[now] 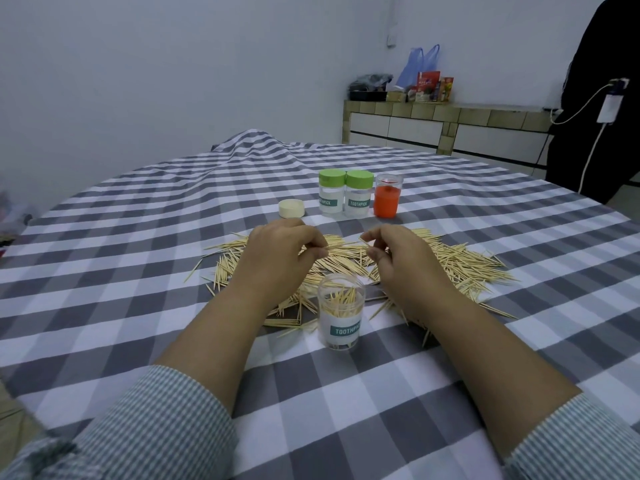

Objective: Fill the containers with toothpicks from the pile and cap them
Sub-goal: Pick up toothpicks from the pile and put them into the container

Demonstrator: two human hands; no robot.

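From my feed I see both hands over the toothpick pile [450, 265], which is spread across the grey/white checked tablecloth [138, 237] mid-table. Left hand [277, 252] has thumb + fingers curled, pinching one end of a small bundle of toothpicks [346, 250]; right hand [398, 258] pinches the other end w/ curled fingertips, so the bundle runs roughly level between the two hands, just above the pile. Nearest me, btw the forearms, stands an open clear container [341, 311] w/ a "TOOTHPICK" label, upright, no cap on, partly filled w/ toothpicks standing inside; its far side touches the pile's near edge. Beyond the pile, two green-capped containers [345, 194] stand side by side, touching or almost, both labelled. Just right of them is a clear container [388, 195] w/ something orange-red inside, can't tell what. Left of the green pair lies a loose cream cap [292, 208], on the cloth, apart from the pile. Striped sleeves [156, 427] are pushed up on both forearms. Far right bkgd: tiled counter [450, 123] w/ bags and boxes, plus a dark-clothed person [599, 98] at frame edge.
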